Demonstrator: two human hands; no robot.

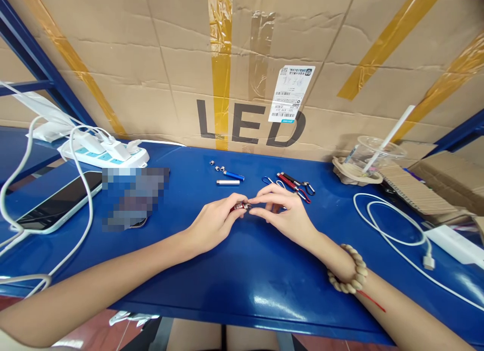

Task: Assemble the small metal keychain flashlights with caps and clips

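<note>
My left hand (pixel 217 222) is closed round a small red metal tube (pixel 239 206) with a silver end, like a mini penlight, mostly hidden by the fingers. Thumb and index finger of my right hand (pixel 283 212) pinch at that silver end, the other fingers curled loosely. Beyond the hands lie a blue tube (pixel 233 175) and a pink tube (pixel 228 182), with several small silver caps (pixel 217 168) beside them. To the right rests a bunch of red and black tubes (pixel 289 181) with cord loops.
A large cardboard box (pixel 170 63) walls off the back of the blue table (pixel 242 290). Left are a power strip (pixel 106 154), a phone (pixel 56 205) and white cables. Right stand a plastic cup (pixel 378 157), a coiled white cable (pixel 393 235) and a white adapter (pixel 456 245).
</note>
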